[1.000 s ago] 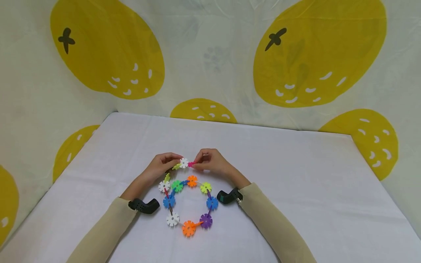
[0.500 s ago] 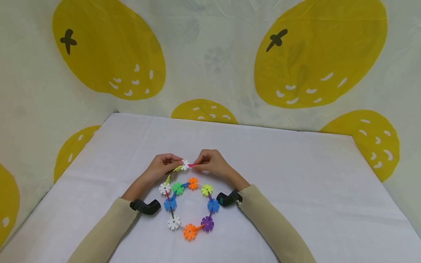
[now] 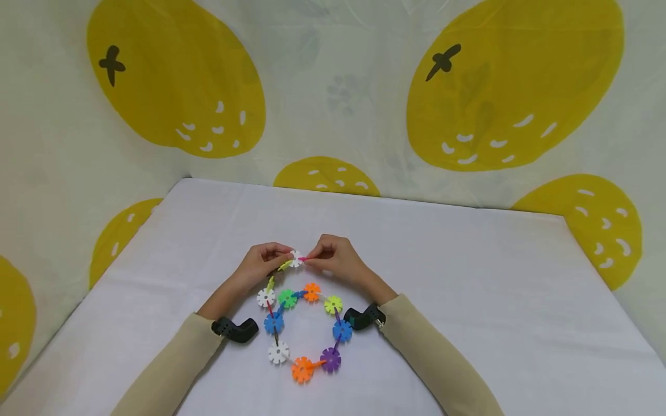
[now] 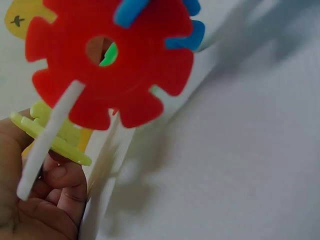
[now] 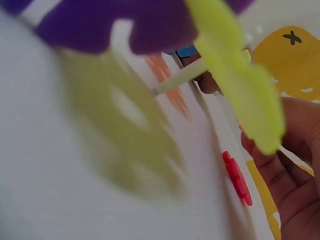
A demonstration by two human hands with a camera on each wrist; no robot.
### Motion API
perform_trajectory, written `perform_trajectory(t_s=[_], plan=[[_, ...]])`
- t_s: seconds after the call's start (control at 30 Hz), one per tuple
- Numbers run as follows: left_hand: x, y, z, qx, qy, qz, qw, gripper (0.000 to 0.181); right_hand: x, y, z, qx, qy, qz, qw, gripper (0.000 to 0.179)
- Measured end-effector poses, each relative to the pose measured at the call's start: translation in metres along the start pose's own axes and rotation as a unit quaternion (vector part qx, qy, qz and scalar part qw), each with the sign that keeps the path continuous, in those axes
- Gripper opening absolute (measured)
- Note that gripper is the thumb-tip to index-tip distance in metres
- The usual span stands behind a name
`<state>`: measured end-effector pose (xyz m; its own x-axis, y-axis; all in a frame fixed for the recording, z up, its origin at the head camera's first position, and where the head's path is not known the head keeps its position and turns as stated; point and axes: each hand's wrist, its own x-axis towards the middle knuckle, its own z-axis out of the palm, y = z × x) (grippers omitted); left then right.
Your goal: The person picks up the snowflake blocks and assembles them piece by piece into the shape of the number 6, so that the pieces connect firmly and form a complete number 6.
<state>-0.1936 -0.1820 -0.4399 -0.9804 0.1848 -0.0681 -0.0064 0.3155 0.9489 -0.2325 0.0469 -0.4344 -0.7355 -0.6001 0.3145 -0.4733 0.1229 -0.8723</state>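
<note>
My left hand (image 3: 258, 263) pinches a white snowflake disc (image 3: 295, 259) at the end of a linked chain. A pink snowflake disc (image 3: 304, 259), seen edge-on, meets its right side, and my right hand (image 3: 335, 257) pinches it between thumb and finger. From the white disc, a yellow disc (image 3: 284, 266) and others run down to a second white disc (image 3: 266, 297). A red disc (image 3: 269, 309) joins that one to a blue disc (image 3: 273, 323) in a closed ring. In the left wrist view a red disc (image 4: 140, 60) covers part of the hand.
The ring includes green (image 3: 287, 299), orange (image 3: 312, 292), purple (image 3: 330, 360) and white (image 3: 278, 352) discs. It lies on a white-covered table (image 3: 442, 277) between my forearms. A fruit-print curtain (image 3: 343, 133) stands behind. Each wrist wears a black camera.
Both hands stay together at the white and pink discs. The pink disc has turned more edge-on. The whole head view has shifted slightly.
</note>
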Motion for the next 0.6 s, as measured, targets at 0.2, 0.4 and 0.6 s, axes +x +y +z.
perform_trajectory(t_s=[0.2, 0.4, 0.6], plan=[[0.0, 0.0, -0.003, 0.024, -0.022, 0.01, 0.9994, 0.034, 0.001, 0.006, -0.002, 0.013, -0.021, 0.016, 0.9996, 0.009], [0.001, 0.0, -0.004, 0.022, -0.026, 0.0, 0.9994, 0.033, 0.001, 0.014, -0.008, -0.024, -0.033, 0.024, 0.9989, 0.013], [0.002, -0.003, -0.003, 0.02, -0.019, -0.012, 0.9996, 0.034, 0.0, 0.016, -0.017, -0.05, -0.039, 0.06, 0.9962, 0.013]])
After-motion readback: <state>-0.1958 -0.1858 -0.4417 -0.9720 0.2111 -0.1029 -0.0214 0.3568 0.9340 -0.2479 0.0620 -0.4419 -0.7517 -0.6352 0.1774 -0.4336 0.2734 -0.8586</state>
